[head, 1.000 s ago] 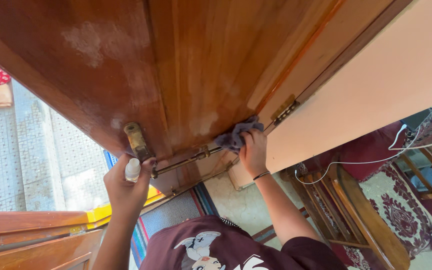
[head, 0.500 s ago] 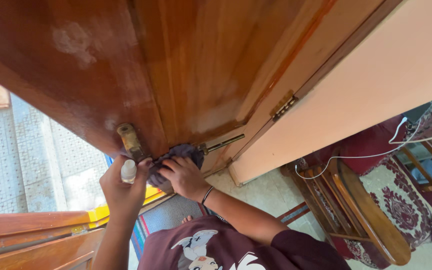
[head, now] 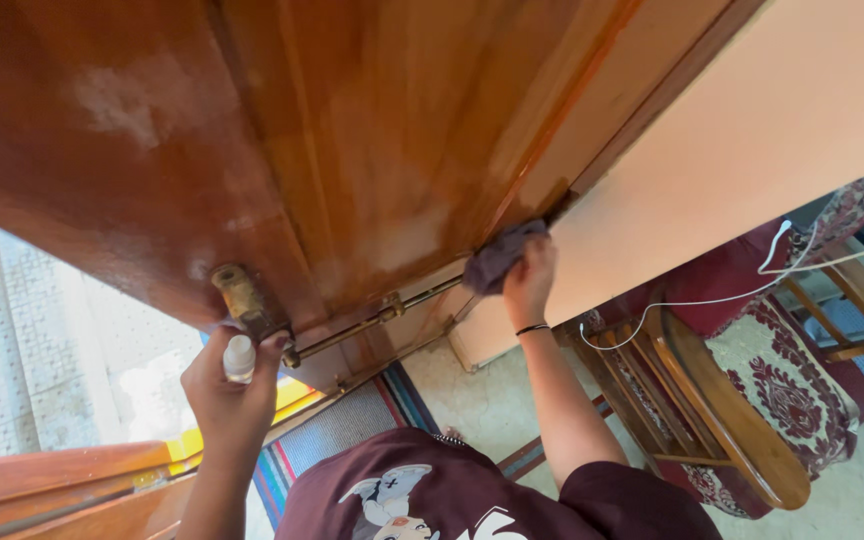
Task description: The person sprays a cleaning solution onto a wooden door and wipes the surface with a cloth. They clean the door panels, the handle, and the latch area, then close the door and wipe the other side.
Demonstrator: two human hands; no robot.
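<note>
A brown wooden door (head: pixel 352 130) fills the top of the view, with dull whitish patches on its panels. My right hand (head: pixel 530 282) presses a grey-purple cloth (head: pixel 500 255) against the door's hinge edge, beside the peach wall (head: pixel 752 160). My left hand (head: pixel 224 392) holds a small white bottle (head: pixel 239 357) and rests at the door's free edge, just below a brass latch piece (head: pixel 239 294). A brass sliding bolt (head: pixel 372 318) runs across the door between my two hands.
A wooden chair (head: pixel 727 415) stands at the right over a red patterned rug (head: pixel 802 385), with a white cable (head: pixel 712 300) draped across it. A striped mat (head: pixel 337 430) lies on the floor below the door. Patterned tiles (head: pixel 12 340) show at the left.
My right hand swept the cloth from the hinge side left to the bolt near my left hand, then back right to the hinge edge. My left hand stayed at the latch.
</note>
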